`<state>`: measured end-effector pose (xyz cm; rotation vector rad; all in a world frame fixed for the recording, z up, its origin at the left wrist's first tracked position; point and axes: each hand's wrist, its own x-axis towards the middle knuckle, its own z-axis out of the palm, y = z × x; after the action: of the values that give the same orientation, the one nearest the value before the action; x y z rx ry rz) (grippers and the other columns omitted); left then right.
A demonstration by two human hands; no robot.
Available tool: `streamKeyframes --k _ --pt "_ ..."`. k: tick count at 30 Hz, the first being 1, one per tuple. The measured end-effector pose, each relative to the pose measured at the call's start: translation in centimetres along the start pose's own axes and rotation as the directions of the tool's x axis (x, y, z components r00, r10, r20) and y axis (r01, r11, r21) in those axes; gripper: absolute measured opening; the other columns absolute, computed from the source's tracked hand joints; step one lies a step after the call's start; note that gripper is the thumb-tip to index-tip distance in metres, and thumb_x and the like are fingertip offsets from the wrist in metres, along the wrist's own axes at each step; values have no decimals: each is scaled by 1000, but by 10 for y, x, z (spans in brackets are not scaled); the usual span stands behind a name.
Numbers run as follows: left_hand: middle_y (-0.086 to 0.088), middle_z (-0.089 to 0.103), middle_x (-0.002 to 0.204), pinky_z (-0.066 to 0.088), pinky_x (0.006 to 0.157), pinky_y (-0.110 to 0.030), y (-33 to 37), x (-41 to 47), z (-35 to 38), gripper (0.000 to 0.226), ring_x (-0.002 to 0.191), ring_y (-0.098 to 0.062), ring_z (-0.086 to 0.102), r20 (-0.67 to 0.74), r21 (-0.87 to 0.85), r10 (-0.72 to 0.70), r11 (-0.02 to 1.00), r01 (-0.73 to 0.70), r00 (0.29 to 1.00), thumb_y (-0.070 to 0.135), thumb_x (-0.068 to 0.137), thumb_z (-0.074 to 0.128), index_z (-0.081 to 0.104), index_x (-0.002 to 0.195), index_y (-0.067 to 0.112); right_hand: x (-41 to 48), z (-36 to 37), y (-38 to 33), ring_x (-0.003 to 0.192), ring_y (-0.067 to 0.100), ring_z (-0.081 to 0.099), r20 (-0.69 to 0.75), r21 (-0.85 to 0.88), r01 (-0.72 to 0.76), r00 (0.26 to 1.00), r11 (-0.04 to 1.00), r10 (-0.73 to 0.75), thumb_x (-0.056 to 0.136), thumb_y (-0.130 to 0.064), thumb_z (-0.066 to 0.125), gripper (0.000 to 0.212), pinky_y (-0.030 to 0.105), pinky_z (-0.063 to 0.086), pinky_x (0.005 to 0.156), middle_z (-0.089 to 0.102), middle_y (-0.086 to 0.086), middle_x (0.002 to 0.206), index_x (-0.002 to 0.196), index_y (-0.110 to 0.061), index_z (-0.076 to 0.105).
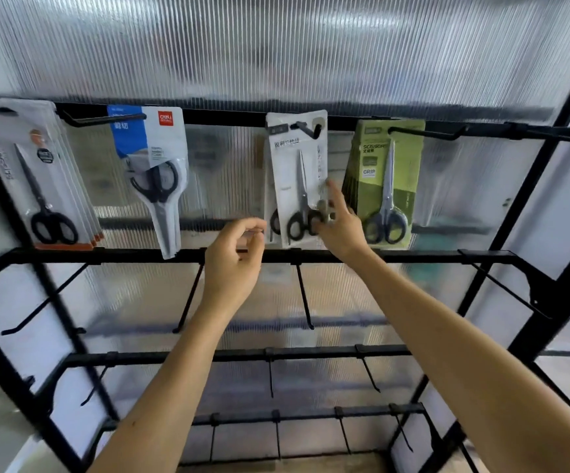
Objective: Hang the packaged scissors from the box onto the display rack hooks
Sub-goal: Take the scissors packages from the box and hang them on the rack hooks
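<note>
Four kinds of packaged scissors hang from the top bar of the black display rack (208, 256). From left they are an orange-trimmed stack (38, 172), a blue-and-white pack (150, 158), a white pack (294, 179) and a green stack (386, 179). The white pack hangs on its hook (307, 129). My right hand (340, 230) is at its lower right corner, with the thumb on the front over the scissor handles and the index finger raised along the edge. My left hand (234, 264) hovers just left of that pack, fingers loosely curled and holding nothing. The box is out of view.
Below the top row, three more bars carry bare black hooks (304, 295) that point toward me. Ribbed translucent panels (276, 56) back the rack. Black frame posts (529, 186) stand at both sides. A bare hook (549, 131) juts out at the upper right.
</note>
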<state>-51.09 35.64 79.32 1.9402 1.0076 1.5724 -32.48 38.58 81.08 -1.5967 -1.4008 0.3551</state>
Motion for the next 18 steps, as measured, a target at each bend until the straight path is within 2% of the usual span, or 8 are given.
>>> streamKeyframes --k 2,4,7,9,12,15,17,18 --pt "15 59 95 41 70 0 1 -8 10 17 85 14 55 35 -8 25 1000 -25 999 9 91 51 61 101 19 -13 -2 14 108 27 57 25 -60 -24 999 998 26 90 -15 54 67 29 42 89 50 14 133 145 -31 19" --pt "13 60 98 42 71 -2 3 -18 26 17 86 13 54 85 -6 82 997 -82 993 13 91 51 62 103 15 -47 -7 34 116 21 55 122 -28 -52 991 998 55 90 -13 55 52 27 42 99 55 9 131 139 -22 38" --pt "12 59 95 41 68 -3 12 -40 73 21 81 14 54 249 -66 173 985 -162 953 17 89 49 64 103 13 -118 -26 87 109 13 59 293 -71 -152 941 986 167 90 -5 52 40 8 43 84 59 4 125 129 -14 51" --pt "8 60 95 42 67 -4 21 -59 113 22 80 10 54 390 -107 220 975 -194 894 17 89 48 64 103 12 -157 -44 129 110 14 58 319 -144 -292 891 946 324 91 -8 50 40 8 42 80 58 3 128 131 -14 51" --pt "3 67 88 45 71 -19 41 -103 191 23 76 -4 53 539 -129 278 960 -248 795 20 87 47 67 97 16 -218 -96 195 112 15 55 179 -208 -578 770 789 612 92 -15 50 37 12 42 83 55 2 132 129 -16 53" --pt "-1 70 85 44 69 -27 63 -157 257 25 75 -9 52 581 -201 369 929 -311 725 16 83 44 68 87 13 -288 -153 251 121 19 51 -4 -196 -751 644 630 765 92 -16 52 36 19 37 91 55 5 133 127 -13 55" --pt "-2 70 91 50 72 -29 79 -201 301 25 83 -14 60 672 -297 481 871 -391 563 15 84 44 68 90 13 -339 -188 282 119 21 53 -124 -144 -840 540 523 833 90 -14 54 34 22 38 93 58 8 130 123 -11 57" --pt "-3 69 94 51 76 -31 85 -224 321 25 89 -19 62 740 -322 484 865 -385 468 16 85 44 67 93 14 -362 -202 296 117 22 55 -166 -117 -874 486 472 858 90 -14 54 33 24 39 94 60 8 128 122 -11 59"
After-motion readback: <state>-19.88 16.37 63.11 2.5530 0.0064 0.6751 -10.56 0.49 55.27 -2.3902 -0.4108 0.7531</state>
